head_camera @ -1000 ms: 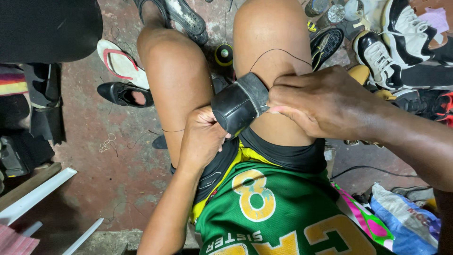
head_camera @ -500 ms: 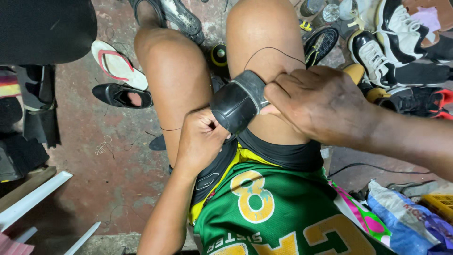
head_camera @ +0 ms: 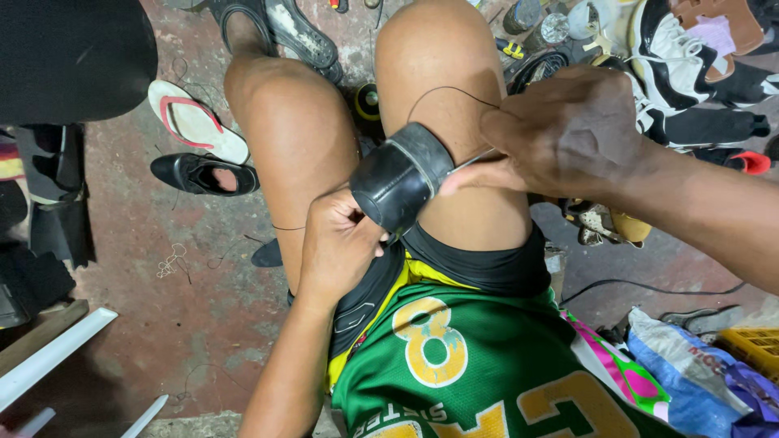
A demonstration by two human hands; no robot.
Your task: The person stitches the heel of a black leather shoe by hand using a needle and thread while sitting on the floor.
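right hand (head_camera: 568, 134) has drawn thread (head_camera: 450, 93) further from black shoe (head_camera: 402, 178)

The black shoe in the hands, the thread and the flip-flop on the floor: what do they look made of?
Black shoe: probably leather or a synthetic look-alike, smooth with a dull sheen, and a thick rubbery-looking sole edge. Thread: thin dark cord holding a springy loop, possibly waxed or nylon. Flip-flop: white sole that looks like foam or rubber, matte, with red straps.

1. The left hand (head_camera: 337, 247) covers the near end of the black shoe piece (head_camera: 399, 185).
2. The right hand (head_camera: 560, 134) hides the needle's grip.
3. The right forearm (head_camera: 714, 219) is cut off at the right edge.
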